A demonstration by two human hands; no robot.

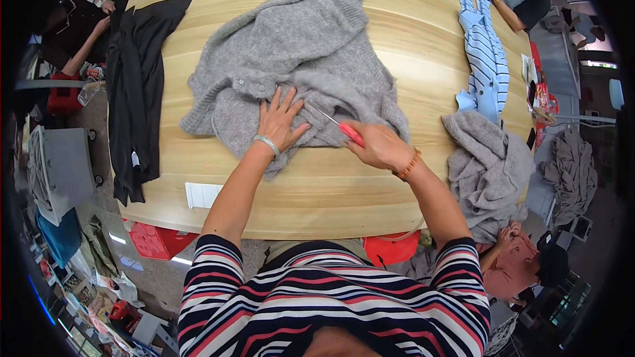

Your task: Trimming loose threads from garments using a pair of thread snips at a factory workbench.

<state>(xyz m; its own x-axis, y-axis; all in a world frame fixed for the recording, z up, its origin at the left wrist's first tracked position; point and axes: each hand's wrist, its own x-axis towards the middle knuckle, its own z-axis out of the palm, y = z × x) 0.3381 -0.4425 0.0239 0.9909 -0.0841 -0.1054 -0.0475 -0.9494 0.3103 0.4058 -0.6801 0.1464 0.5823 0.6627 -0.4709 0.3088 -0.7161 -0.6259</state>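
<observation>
A grey knitted cardigan (304, 43) lies spread and partly folded in the middle of the table. Two buttons (250, 86) show on its ribbed band. My left hand (281, 119) rests flat on the knit just below this band, fingers spread. From the right, my right hand (380, 147) is closed round the red handle of a thin metal-shafted tool (350, 133). The shaft points up and left toward the knit near my left fingers. I cannot make out the shape of its tip.
Black trousers (135, 92) hang over the pale wooden table's (417, 33) left side. A blue striped garment (483, 53) and another grey knit (489, 158) lie along the right. A white paper (202, 195) is near the front edge. Several other people work around the table.
</observation>
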